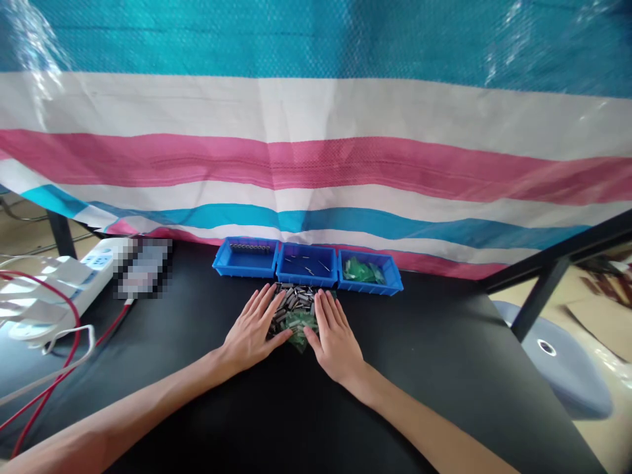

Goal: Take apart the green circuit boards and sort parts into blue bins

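Observation:
A pile of small grey metal parts (pixel 295 300) mixed with small green pieces (pixel 299 324) lies on the black table (pixel 434 368). My left hand (pixel 254 326) lies flat and open against the pile's left side. My right hand (pixel 333 332) lies flat and open against its right side. Both palms face down with fingers stretched forward, cupping the pile between them. Just behind the pile stand three blue bins in a row: the left bin (pixel 245 258) holds a row of dark parts, the middle bin (pixel 307 265) a few thin pins, the right bin (pixel 370 272) green pieces.
A striped blue, white and pink tarp (pixel 316 158) hangs behind the table. At the left lie a white power strip (pixel 93 270), white and red cables (pixel 64 342) and a blurred device. A black frame bar (pixel 557 260) and a grey roll (pixel 567 368) are at the right.

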Demonstrator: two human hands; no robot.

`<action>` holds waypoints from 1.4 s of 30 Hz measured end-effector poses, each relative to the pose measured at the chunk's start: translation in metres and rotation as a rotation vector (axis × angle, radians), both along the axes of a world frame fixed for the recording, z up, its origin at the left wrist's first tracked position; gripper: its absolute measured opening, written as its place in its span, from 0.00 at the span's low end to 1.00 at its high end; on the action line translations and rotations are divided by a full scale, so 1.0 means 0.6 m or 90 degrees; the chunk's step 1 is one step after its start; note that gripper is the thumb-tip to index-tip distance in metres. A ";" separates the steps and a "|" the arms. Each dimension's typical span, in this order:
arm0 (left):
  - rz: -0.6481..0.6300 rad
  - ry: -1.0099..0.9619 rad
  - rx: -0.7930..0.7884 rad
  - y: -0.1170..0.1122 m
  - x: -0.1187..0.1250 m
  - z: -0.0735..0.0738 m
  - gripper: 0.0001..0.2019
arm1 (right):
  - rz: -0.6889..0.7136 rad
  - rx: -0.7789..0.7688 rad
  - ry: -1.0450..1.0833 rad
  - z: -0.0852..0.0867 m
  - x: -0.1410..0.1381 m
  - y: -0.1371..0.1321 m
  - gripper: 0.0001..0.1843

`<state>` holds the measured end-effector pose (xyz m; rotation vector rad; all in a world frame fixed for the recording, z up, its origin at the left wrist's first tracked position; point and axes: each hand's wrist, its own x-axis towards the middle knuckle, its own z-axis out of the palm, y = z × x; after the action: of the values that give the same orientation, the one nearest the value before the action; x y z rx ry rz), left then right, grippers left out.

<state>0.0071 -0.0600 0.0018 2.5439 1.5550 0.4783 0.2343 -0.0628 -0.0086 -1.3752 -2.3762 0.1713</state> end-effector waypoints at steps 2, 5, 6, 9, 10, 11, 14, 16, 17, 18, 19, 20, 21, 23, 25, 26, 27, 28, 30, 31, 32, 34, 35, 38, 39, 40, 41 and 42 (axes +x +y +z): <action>-0.002 -0.006 0.000 0.000 0.000 0.000 0.39 | 0.003 0.003 0.006 -0.001 -0.001 -0.001 0.39; 0.000 -0.010 -0.006 -0.001 0.001 0.003 0.39 | 0.003 0.009 0.012 -0.001 -0.001 -0.002 0.40; 0.001 -0.011 -0.008 -0.001 0.001 0.004 0.38 | 0.003 0.009 0.013 0.000 -0.001 -0.002 0.40; 0.008 -0.011 -0.015 -0.002 0.003 0.007 0.38 | 0.006 0.002 0.015 0.002 -0.002 -0.002 0.39; 0.010 -0.011 -0.015 -0.002 0.003 0.008 0.38 | 0.005 0.000 0.014 0.002 -0.002 -0.002 0.40; 0.011 -0.012 -0.014 -0.003 0.003 0.008 0.38 | 0.005 -0.001 0.013 0.002 -0.002 -0.001 0.40; 0.008 -0.014 -0.011 -0.003 0.002 0.008 0.37 | 0.002 -0.003 0.017 0.003 -0.002 -0.001 0.40; 0.007 -0.015 -0.012 -0.002 0.001 0.007 0.35 | -0.004 -0.008 0.031 0.004 -0.001 0.000 0.39; 0.007 -0.017 -0.013 -0.002 0.000 0.006 0.34 | -0.008 -0.011 0.041 0.005 0.001 0.000 0.38; 0.007 -0.020 -0.013 -0.001 -0.001 0.005 0.33 | -0.014 -0.013 0.054 0.005 0.002 0.000 0.37; 0.007 -0.024 -0.011 0.000 -0.002 0.004 0.33 | -0.022 -0.015 0.068 0.006 0.003 0.001 0.35; 0.005 -0.028 -0.009 0.000 -0.002 0.002 0.32 | -0.032 -0.017 0.084 0.008 0.005 0.001 0.33; 0.001 -0.031 -0.006 0.000 -0.003 0.001 0.32 | -0.045 -0.017 0.102 0.010 0.006 0.003 0.31; -0.005 -0.030 0.001 0.000 -0.003 -0.002 0.33 | -0.079 -0.010 0.144 0.016 0.009 0.008 0.25; -0.006 -0.028 0.009 -0.001 -0.003 -0.004 0.33 | -0.110 0.012 0.181 0.026 0.011 0.017 0.20; -0.006 -0.026 0.012 -0.001 -0.003 -0.005 0.34 | -0.113 0.022 0.192 0.032 0.012 0.021 0.18; -0.007 -0.024 0.015 -0.001 -0.003 -0.005 0.34 | -0.107 0.026 0.195 0.038 0.013 0.026 0.16; -0.007 -0.022 0.017 -0.001 -0.002 -0.006 0.34 | -0.087 0.019 0.185 0.044 0.015 0.030 0.15; -0.005 -0.017 0.020 0.000 -0.002 -0.006 0.34 | -0.048 -0.011 0.145 0.054 0.020 0.036 0.14; -0.003 -0.013 0.021 0.000 -0.001 -0.006 0.34 | -0.035 -0.032 0.119 0.058 0.023 0.038 0.14; 0.000 -0.011 0.023 0.000 -0.001 -0.006 0.34 | -0.025 -0.051 0.096 0.061 0.026 0.039 0.14; 0.002 -0.009 0.022 0.001 0.000 -0.006 0.34 | -0.010 -0.080 0.061 0.064 0.031 0.042 0.15; 0.002 -0.010 0.020 0.001 0.000 -0.006 0.34 | -0.003 -0.088 0.050 0.064 0.033 0.044 0.16; 0.000 -0.016 0.018 0.000 0.001 -0.006 0.33 | 0.021 -0.091 0.031 0.064 0.034 0.052 0.16; 0.000 -0.017 0.020 0.000 0.001 -0.005 0.33 | 0.029 -0.088 0.026 0.064 0.032 0.056 0.15; 0.000 -0.017 0.023 0.000 0.002 -0.004 0.33 | 0.034 -0.086 0.020 0.064 0.030 0.060 0.15; 0.000 -0.017 0.026 0.000 0.002 -0.004 0.33 | 0.037 -0.085 0.016 0.064 0.027 0.064 0.15; 0.000 -0.017 0.028 0.000 0.002 -0.003 0.33 | 0.040 -0.085 0.011 0.064 0.024 0.068 0.14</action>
<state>0.0084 -0.0601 0.0000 2.5584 1.5523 0.5494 0.2488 -0.0221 0.0296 -1.3527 -2.4331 0.3631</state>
